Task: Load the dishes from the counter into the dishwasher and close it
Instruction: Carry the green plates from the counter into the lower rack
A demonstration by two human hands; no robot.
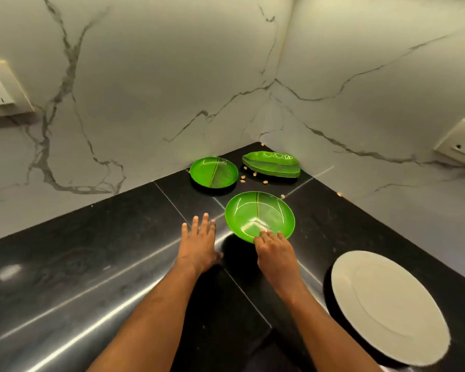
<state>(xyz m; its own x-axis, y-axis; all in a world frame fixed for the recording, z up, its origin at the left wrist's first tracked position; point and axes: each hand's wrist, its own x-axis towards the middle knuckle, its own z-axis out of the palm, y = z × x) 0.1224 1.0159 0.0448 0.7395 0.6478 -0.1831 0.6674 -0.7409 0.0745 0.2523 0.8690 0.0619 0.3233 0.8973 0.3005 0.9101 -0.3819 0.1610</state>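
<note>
Right hand [273, 251] pinches the tilted green plate [255, 216] at its rim; left hand [198, 241] is spread, empty. Behind: second green plate [214, 172], leaf-plate stack [271, 165] (scattered bits [243, 179] unidentifiable).

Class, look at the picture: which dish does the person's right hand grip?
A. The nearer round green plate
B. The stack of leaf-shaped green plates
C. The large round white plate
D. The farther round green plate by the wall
A: the right hand curls its fingers over the near rim of the nearer round green plate.
</note>
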